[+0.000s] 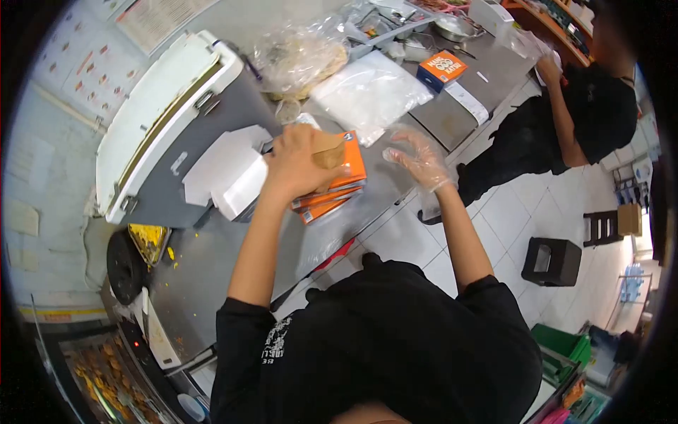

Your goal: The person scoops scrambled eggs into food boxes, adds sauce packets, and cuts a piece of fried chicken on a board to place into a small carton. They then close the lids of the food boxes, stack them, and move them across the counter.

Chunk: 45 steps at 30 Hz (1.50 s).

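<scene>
My bare left hand [295, 157] curls over a stack of flattened-looking orange boxes [359, 161] on the steel counter, with a piece of brown paper [328, 150] under its fingers. My right hand [420, 159] wears a clear plastic glove. It hangs beside the stack, fingers curved and apart, holding nothing I can see. Left of my left hand, an open box with white inner sides [244, 173] leans near the grey cooler. Clear plastic sheets or bags [371, 92] lie beyond the stack.
A large grey cooler with a white lid [162, 134] stands at the left. An orange and blue box [442, 69] sits farther along the counter [233, 275]. A person in black [600, 113] stands at the right. A dark stool [552, 261] is on the tiled floor.
</scene>
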Each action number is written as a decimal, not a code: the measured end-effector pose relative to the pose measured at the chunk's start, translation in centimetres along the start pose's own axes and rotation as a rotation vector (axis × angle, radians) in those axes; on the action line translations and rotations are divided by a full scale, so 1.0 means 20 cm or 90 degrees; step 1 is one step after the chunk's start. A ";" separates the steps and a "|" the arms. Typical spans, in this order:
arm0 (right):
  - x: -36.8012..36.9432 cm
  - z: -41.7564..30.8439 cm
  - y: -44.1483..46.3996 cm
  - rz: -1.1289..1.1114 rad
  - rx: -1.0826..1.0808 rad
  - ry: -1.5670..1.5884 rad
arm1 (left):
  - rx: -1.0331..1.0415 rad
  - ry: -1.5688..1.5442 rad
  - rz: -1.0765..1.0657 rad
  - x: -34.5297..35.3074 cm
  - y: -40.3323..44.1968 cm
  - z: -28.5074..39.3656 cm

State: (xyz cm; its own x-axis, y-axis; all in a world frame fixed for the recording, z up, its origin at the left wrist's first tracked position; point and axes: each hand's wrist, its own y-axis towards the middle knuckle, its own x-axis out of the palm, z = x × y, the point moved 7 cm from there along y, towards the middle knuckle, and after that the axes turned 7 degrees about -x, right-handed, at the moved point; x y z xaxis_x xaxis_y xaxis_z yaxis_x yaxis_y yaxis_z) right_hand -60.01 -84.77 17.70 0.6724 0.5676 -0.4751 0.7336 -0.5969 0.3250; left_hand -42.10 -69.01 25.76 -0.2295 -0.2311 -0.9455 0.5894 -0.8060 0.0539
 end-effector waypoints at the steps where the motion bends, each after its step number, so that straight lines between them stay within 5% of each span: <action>1: 0.01 0.07 -0.02 -0.009 0.043 0.045 | 0.017 -0.035 0.026 -0.05 -0.02 0.00; 4: 0.19 0.37 -0.06 -0.019 0.139 0.262 | -0.031 -0.416 0.240 -0.05 -0.04 -0.37; 8: 0.35 0.19 -0.03 -0.086 0.323 0.492 | -0.425 -0.984 0.276 0.50 -0.30 -0.92; 10: 0.51 0.15 0.06 -0.118 0.253 0.579 | -0.492 -0.902 0.244 0.71 -0.39 -0.97; 13: 0.63 0.07 0.10 -0.139 0.246 0.672 | -0.452 -1.213 -0.074 0.87 -0.33 -0.86; 15: 0.63 0.01 0.11 -0.172 0.238 0.697 | -0.402 -1.143 -0.121 0.85 -0.29 -0.79; 18: 0.65 0.09 0.14 -0.202 0.074 0.447 | -0.409 -1.081 -0.184 0.81 -0.29 -0.69; 21: 0.58 0.14 0.13 -0.204 0.103 0.465 | -0.370 -1.062 -0.294 0.87 -0.29 -0.64; 29: -0.09 0.17 0.08 -0.064 0.302 0.566 | -0.353 -1.074 -0.306 1.11 -0.15 0.04; 33: -0.31 0.49 0.16 -0.040 0.360 0.513 | -0.334 -1.121 -0.330 1.18 0.02 0.38; 42: -0.81 1.07 0.42 -0.053 0.496 0.022 | -0.352 -1.125 -0.301 1.44 0.44 0.74; 43: -0.87 1.15 0.50 -0.026 0.430 -0.167 | -0.357 -1.117 -0.292 1.44 0.46 0.76; 45: -0.92 0.88 0.49 0.049 0.356 -0.182 | -0.397 -1.071 -0.289 1.37 0.45 0.79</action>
State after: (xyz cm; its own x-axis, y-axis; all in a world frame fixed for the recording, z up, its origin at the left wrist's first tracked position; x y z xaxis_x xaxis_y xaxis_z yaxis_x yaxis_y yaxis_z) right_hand -66.96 -111.03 15.22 0.6111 0.3835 -0.6924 0.4696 -0.8799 -0.0729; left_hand -55.33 -91.16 5.33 -0.6361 -0.6287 0.4473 0.3458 -0.7505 -0.5632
